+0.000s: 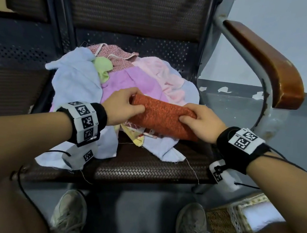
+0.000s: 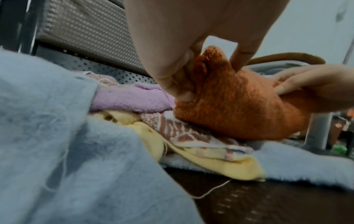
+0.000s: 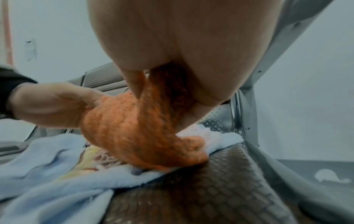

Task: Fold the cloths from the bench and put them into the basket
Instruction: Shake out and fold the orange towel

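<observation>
Your left hand (image 1: 121,107) and right hand (image 1: 202,122) each pinch an end of the folded orange cloth (image 1: 163,118), its long axis running left to right over the cloth pile (image 1: 77,81) near the bench (image 1: 150,168) front edge, and the basket (image 1: 224,223) waits by your right foot, closer to that hand

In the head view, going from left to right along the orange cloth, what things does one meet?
left hand gripping one end → orange cloth, folded over the pile → right hand gripping the other end → grey bench leg → wooden armrest.
</observation>
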`<state>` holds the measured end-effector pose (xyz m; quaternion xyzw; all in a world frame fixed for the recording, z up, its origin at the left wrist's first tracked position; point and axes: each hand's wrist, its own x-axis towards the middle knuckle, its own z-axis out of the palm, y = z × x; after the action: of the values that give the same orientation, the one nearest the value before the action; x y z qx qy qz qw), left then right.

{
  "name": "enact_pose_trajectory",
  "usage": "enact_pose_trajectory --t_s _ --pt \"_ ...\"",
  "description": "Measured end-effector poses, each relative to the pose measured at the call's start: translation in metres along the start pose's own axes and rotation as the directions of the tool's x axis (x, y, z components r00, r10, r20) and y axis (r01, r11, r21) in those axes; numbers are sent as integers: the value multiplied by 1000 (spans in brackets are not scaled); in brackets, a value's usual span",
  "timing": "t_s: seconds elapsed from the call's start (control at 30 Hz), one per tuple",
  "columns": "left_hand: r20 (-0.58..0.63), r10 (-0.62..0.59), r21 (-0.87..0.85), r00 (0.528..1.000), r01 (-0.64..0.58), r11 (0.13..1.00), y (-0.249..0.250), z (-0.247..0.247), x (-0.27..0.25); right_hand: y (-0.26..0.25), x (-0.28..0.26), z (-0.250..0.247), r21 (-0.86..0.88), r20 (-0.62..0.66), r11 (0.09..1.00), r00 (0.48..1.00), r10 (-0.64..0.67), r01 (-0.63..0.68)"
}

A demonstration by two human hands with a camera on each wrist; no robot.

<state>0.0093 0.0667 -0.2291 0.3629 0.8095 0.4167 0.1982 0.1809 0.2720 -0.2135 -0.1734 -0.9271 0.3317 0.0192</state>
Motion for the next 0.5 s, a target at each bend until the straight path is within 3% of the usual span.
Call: enact_pose_trajectory --t_s 0.1,0.17,0.23,0.33,0.4,0.5 --pt "-47 -114 -189 992 104 976 -1 1 6 0 -2 -3 294 69 952 995 71 -89" --pt "-71 -166 -193 984 150 970 -3 3 10 -1 -3 -4 391 130 910 987 93 -138" --pt "-117 -198 -114 973 185 976 -6 5 12 3 0 -1 331 149 929 981 122 -166" --pt "-164 -269 105 949 288 952 -7 3 11 11 4 8 94 123 976 975 185 -197" --pt "-66 -408 144 910 414 899 -5 2 8 12 5 13 -4 146 974 964 223 -224" --pt "231 -595 45 770 602 797 1 7 -1 9 7 15 -56 154 966 953 259 -253"
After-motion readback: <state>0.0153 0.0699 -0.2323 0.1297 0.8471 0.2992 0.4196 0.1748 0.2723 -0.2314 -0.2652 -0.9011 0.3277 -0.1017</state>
